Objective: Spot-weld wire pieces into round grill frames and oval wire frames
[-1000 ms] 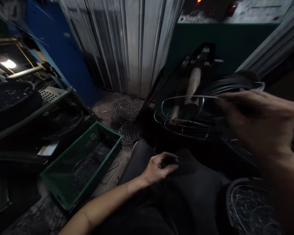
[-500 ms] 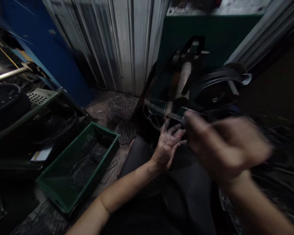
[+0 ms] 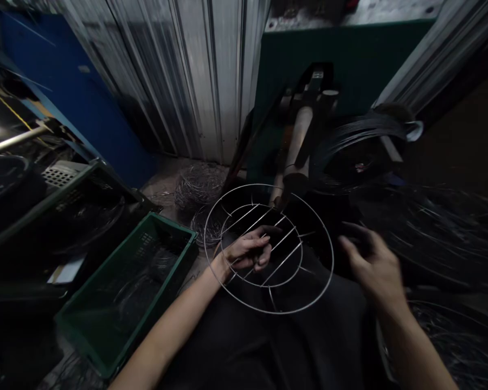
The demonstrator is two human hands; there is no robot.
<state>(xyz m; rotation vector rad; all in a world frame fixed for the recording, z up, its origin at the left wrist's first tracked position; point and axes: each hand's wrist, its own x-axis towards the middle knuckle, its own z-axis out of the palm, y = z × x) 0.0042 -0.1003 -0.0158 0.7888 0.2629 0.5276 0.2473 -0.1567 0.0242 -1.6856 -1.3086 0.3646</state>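
Note:
A round wire rack [image 3: 279, 313], with a large outer ring, a smaller inner ring and several parallel bars, hangs tilted over my lap. My left hand [image 3: 250, 252] reaches through its left side, fingers curled around the bars near the inner ring. To the right of the rack, apart from it, my right hand [image 3: 376, 268] has its thumb and fingers spread with nothing between them. Just beyond the rack stand the metal cylinder and arm [image 3: 301, 138] of a green machine [image 3: 296, 54].
A green plastic crate [image 3: 174, 273] with dark wire pieces stands on the floor at left. Behind it lie wire bundles [image 3: 199, 187]. A wire coil [image 3: 361, 130] is at the right of the machine, with more dark wire [image 3: 439, 238] nearer me.
The round wire rack now shows fully, tilted flat across my left hand, whose fingers have curled. My right hand has moved down and away from the machine, and its fingers have opened.

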